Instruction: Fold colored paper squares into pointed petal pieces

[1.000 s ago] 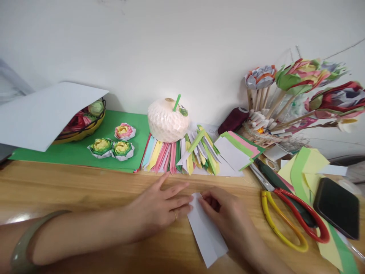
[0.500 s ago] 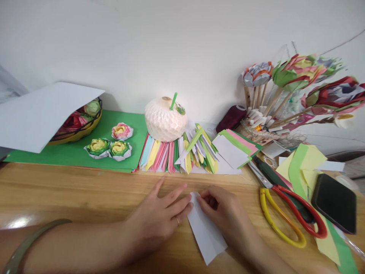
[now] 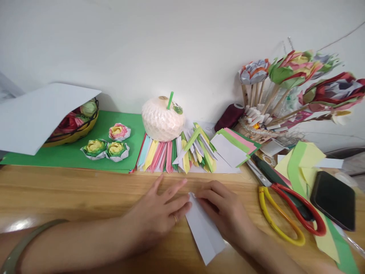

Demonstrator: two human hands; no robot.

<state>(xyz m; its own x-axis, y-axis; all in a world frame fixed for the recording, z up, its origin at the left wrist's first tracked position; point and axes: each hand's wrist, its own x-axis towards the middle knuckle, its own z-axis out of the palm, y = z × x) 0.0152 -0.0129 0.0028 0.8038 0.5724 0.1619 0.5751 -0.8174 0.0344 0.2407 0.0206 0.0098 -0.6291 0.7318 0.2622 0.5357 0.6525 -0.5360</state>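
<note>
A white sheet of paper [image 3: 204, 230] lies slanted on the wooden table, with a lengthwise crease showing. My left hand [image 3: 155, 213] rests beside it, fingers spread, fingertips touching the paper's left edge near the top. At the upper right edge, my right hand [image 3: 225, 213] has thumb and curled fingers closed on the paper's far corner. Beyond my hands, folded coloured paper strips [image 3: 171, 156] stand in a row under a white textured round ornament [image 3: 163, 120] with a green straw. Square paper sheets [image 3: 232, 148] are fanned out to the right of the strips.
Red-and-yellow-handled scissors [image 3: 296, 205] and a black phone [image 3: 333, 199] lie at right over paper scraps [image 3: 298, 163]. Paper flowers on sticks [image 3: 296, 70] stand behind. To the left are small paper lotuses [image 3: 116, 150] on green sheets [image 3: 137, 121] and a basket [image 3: 76, 133] partly under white paper.
My right fingers have shifted slightly at the paper's top corner and look straighter. My left hand keeps nearly the same place. The whole view has moved a little.
</note>
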